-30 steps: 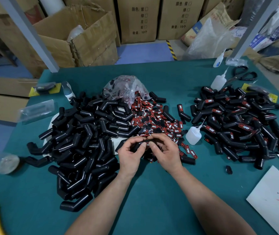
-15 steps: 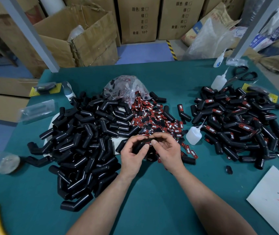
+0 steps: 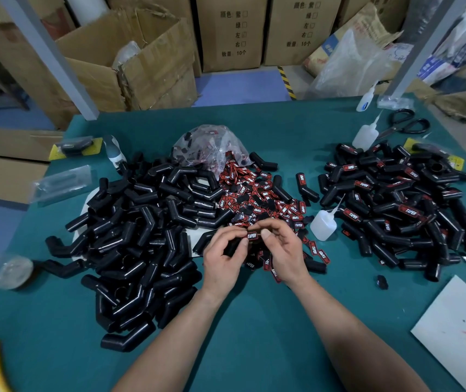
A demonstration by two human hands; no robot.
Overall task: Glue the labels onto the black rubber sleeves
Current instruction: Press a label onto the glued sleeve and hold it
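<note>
"Two hands on one piece: which step is this?"

"Seating the label, I judge. The left hand (image 3: 223, 261) has its fingers (image 3: 227, 236) curled round one black bent rubber sleeve (image 3: 233, 248). The right hand (image 3: 287, 250) pinches the red-and-black TAPER label (image 3: 251, 235) between thumb and forefinger. The label lies on the sleeve's upper arm, directly between the two sets of fingers."

"And next?"

"Probably a firm press along the label so its edges bond. Then the sleeve belongs on the labelled heap of sleeves (image 3: 396, 210), well to the right of the right fingers. A fresh one would come from the bare heap of sleeves (image 3: 141, 236), just left of the left fingers. Whether glue sits under this label, I cannot tell."

"Counts?"

"One sleeve held, one label on it. Three white plastic squeeze bottles of glue. The near bottle (image 3: 323, 225) is just right of the right fingers. The middle bottle (image 3: 365, 136) and the far bottle (image 3: 365, 101) are well beyond them to the right. One pair of black scissors (image 3: 407, 124) is beside the middle bottle. One clear plastic bag (image 3: 212, 145) spills the loose labels (image 3: 257, 199) just beyond the fingertips. Both heaps and the loose labels overlap too much to count; dozens each, at least. All of it rests on the green tabletop (image 3: 254, 329)."
</note>
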